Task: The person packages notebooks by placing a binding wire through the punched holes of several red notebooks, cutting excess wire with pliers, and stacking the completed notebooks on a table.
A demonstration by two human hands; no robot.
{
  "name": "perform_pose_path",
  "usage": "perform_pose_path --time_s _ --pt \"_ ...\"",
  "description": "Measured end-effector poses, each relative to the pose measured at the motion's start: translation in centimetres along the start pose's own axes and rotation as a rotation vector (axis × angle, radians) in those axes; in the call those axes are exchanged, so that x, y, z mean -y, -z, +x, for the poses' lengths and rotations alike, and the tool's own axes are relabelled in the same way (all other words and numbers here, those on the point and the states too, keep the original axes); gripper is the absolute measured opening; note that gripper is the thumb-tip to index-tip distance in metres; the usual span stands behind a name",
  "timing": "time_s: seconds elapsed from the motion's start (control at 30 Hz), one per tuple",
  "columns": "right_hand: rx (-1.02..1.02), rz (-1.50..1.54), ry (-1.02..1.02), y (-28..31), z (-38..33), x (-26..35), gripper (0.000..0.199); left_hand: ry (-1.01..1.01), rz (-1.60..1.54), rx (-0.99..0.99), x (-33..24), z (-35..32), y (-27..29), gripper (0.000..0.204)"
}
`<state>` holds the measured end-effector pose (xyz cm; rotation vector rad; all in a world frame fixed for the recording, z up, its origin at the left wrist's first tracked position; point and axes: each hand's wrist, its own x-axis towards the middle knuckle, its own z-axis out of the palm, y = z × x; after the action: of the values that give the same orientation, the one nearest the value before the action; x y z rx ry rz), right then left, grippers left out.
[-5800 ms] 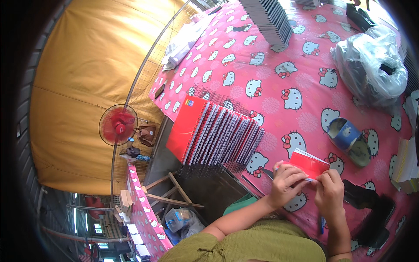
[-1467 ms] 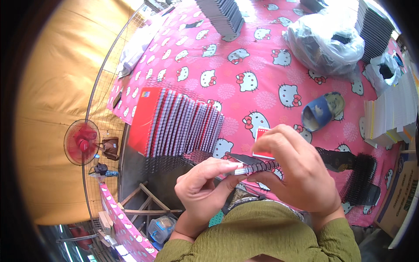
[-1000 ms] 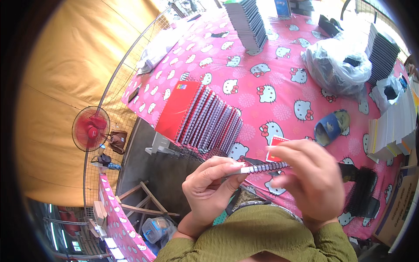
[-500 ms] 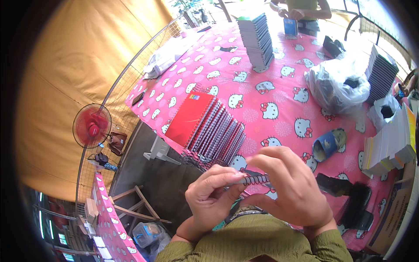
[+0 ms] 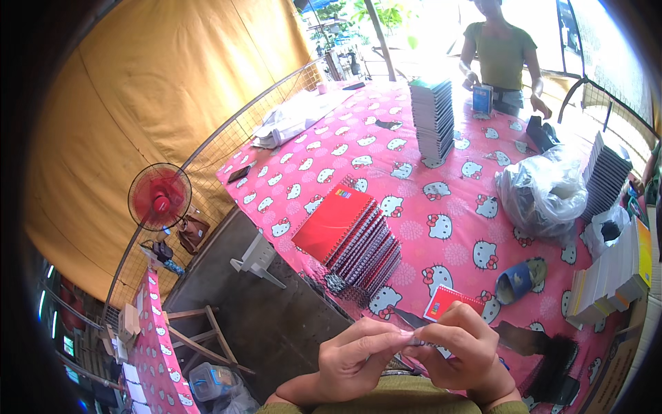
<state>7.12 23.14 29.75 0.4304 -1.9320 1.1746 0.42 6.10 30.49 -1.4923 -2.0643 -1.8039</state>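
My left hand [image 5: 358, 355] and my right hand [image 5: 460, 348] meet close to my body, both closed with fingertips pinched together. Between them shows only a small grey bit of a spiral coil [image 5: 416, 339]; the rest is hidden by the fingers. Just beyond my right hand is a small red spiral notebook [image 5: 449, 302], its near edge partly covered. Further left on the table stands a stack of red spiral notebooks [image 5: 338, 224], with dark loose coils [image 5: 345, 290] at its near side.
The pink cartoon-print table [image 5: 434, 228] also bears a tall notebook stack [image 5: 432, 121], a plastic bag [image 5: 541, 196], a blue slipper [image 5: 517, 281], stacked paper blocks [image 5: 610, 276] and black coils [image 5: 552, 366]. A person [image 5: 500, 55] stands across it by a blue notebook [image 5: 482, 99]. A red fan [image 5: 160, 200] is left.
My hands have come together, covering the coil that showed between them. The red notebook beyond them is now visible. The view has tilted up; the person's one hand has moved off the blue notebook.
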Motion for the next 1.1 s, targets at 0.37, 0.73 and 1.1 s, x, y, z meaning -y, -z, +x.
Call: perform_pose_path --time_s 0.37,0.73,1.1 --pt "0.072 0.056 -0.096 0.0 0.2 0.6 0.031 -0.105 -0.013 -0.092 1.2 -0.8 -0.1 0.03" --pt "0.12 -0.004 0.019 -1.7 0.8 0.2 0.024 0.042 -0.201 -0.198 1.3 -2.1 0.1 0.029" --pt "-0.24 0.501 -0.425 -5.8 5.6 -7.3 0.047 0.157 -0.429 -0.713 2.8 2.0 2.5 0.039"
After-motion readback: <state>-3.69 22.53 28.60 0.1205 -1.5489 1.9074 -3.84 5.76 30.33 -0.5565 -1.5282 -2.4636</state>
